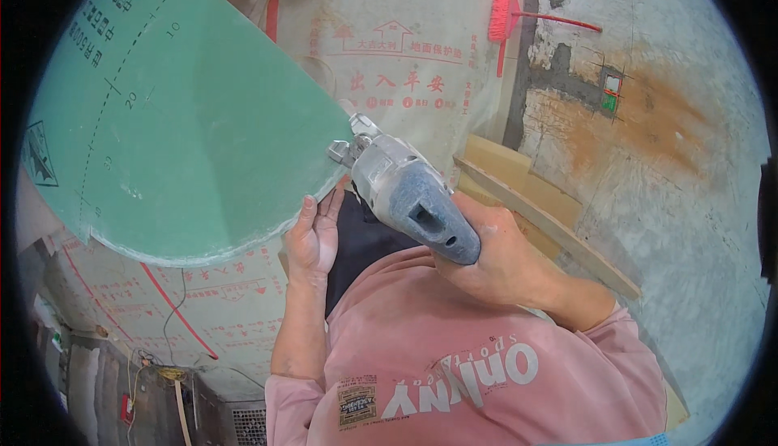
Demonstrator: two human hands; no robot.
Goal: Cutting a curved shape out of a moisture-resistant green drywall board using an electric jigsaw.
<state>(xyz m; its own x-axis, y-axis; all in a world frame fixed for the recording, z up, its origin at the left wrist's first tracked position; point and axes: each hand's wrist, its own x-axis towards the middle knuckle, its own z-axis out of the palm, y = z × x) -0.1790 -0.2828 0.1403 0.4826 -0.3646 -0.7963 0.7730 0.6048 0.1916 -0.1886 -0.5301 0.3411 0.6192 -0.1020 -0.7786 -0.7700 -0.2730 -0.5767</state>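
My right hand (502,256) is wrapped round the blue-grey rear grip of a dusty handheld power tool (405,183). Its silver metal head meets the edge of a large green plasterboard sheet (203,122), at the sheet's right corner. The exact kind of tool and its working tip cannot be made out. Dotted lines and dark print run along the sheet's left part, and its near edge is rough and whitish with dust. Beside that edge, just below the tool's head, my left hand (312,239) has its palm up and fingers stretched out, the fingertips at or touching the board.
Printed protective sheeting (397,41) covers the floor. A pink-red broom (504,15) lies at the far right, near a wall socket box (610,93). Right of me rests a long wooden strip (551,223) with brown board pieces. Cables (170,316) trail at lower left.
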